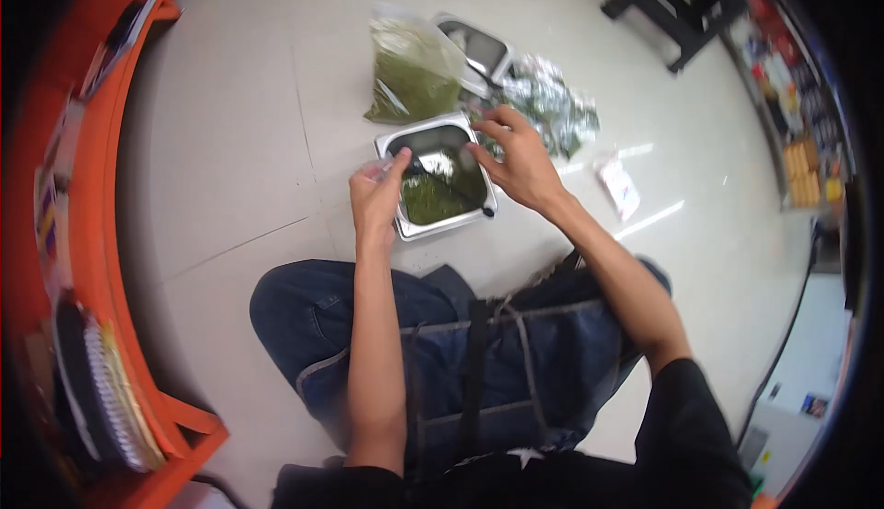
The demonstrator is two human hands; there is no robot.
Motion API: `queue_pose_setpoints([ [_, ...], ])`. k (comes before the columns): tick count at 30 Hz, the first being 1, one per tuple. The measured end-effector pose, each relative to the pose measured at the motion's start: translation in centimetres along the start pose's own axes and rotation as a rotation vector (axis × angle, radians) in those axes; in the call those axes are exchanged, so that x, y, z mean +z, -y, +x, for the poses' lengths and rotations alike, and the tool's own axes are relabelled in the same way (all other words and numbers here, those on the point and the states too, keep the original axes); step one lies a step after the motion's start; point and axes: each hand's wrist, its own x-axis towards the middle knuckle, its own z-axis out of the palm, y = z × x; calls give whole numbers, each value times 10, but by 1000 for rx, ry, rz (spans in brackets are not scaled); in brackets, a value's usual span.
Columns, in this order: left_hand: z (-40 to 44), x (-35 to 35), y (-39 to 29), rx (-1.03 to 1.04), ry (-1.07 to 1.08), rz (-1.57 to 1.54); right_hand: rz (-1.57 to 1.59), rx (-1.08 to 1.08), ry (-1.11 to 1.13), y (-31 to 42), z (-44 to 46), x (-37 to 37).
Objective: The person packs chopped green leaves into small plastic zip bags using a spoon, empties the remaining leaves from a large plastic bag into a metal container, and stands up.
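A metal tray [431,230] with green powder [433,202] in its near part stands on the floor in front of my crossed legs. My left hand [378,198] is closed at the tray's left edge, pinching something clear like thin plastic. A black-handled spoon [451,189] lies across the tray, its lower end over the right rim. At the tray's upper right, my right hand [516,159] has its fingers curled and apart, near the rim; nothing shows between them. Just behind the tray stands a clear bag [410,76] of green powder.
Behind the bag is a second metal tray [483,47]. Crumpled foil-like plastic [552,104] lies to its right, and a small white packet [618,187] farther right. A black stool [681,3] stands at the back right; an orange shelf [106,224] is at the left.
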Motion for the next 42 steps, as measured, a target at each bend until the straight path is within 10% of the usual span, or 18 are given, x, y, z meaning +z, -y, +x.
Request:
queue_pose_setpoints([
  [10,20,-1,18,130,-200,-36,-343,-92,-169,-43,221,48],
  [14,23,5,24,173,-304,-46,-448,234,396,-57,277,65],
  [24,9,7,-2,169,-344,-71,-105,174,680,-25,283,1],
  [42,23,7,5,-121,53,-965,266,125,455,82,266,-88],
])
